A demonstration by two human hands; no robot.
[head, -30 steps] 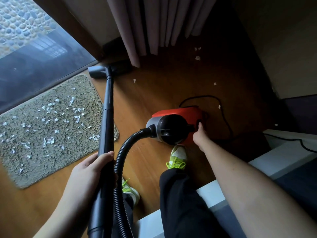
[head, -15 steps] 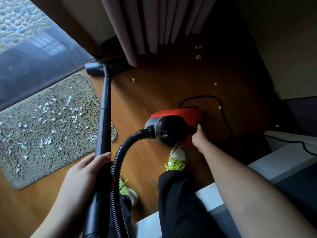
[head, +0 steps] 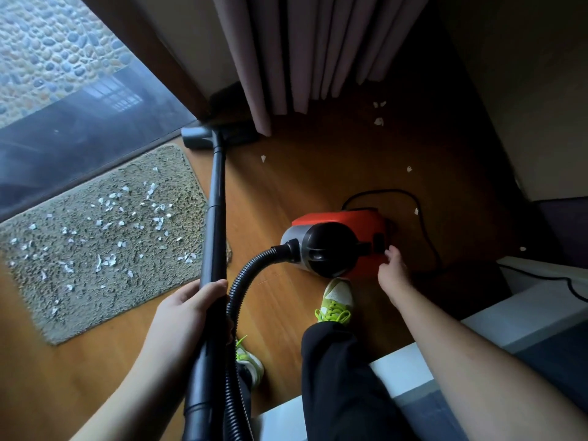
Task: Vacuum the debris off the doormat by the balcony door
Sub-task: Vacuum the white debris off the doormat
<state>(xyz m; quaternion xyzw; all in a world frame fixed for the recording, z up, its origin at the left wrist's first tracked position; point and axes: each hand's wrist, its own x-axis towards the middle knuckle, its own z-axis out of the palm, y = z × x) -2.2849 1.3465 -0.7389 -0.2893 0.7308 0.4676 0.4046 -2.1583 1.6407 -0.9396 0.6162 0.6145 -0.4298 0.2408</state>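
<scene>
The left hand [head: 187, 316] is clenching the black wand [head: 213, 237] of the vacuum, fingers wrapped round the tube just above where the ribbed hose [head: 245, 281] is looping away. The right hand [head: 389, 272] is reaching down to the red vacuum body [head: 337, 243], its fingertips touching the dark panel at the rear; it is gripping nothing, and whether a switch is being pressed I cannot tell. The floor head [head: 203, 138] is resting on the wood floor [head: 286, 192] by the glass door [head: 63, 122], just beyond the far corner of the doormat [head: 95, 249] and not on it.

The doormat is lying flat along the door, scattered with many small white paper scraps [head: 108, 259]. The scraps are looking light and loose, likely to lift easily. The mat itself is looking shaggy and soft, so suction is likely to tug its edge up; a foot on 1 corner would probably help. The wand is rigid and seems light enough for 1 hand, best held where it is now.

The curtain [head: 286, 58] is hanging right beside the floor head and could get sucked in. The power cord [head: 423, 224] is trailing behind the vacuum body, and 2 green shoes [head: 335, 300] are standing close to the hose. More scraps are lying on the bare floor near the curtain.
</scene>
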